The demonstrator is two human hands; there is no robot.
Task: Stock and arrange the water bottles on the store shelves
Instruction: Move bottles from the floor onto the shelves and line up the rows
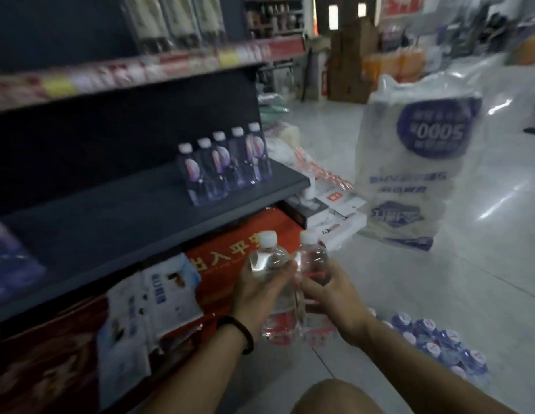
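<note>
Water bottles [266,258] gripped by left hand [260,292], right hand [330,294]

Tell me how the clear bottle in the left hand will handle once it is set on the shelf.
The bottle looks full, so probably heavy for its size. Its clear thin wall likely dents a little under the left hand. Tall and narrow, it may tip if nudged on the shelf.

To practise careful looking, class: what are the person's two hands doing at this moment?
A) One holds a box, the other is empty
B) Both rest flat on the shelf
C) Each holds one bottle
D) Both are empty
C: the left hand grips a bottle, and the right hand grips a second bottle.
</note>
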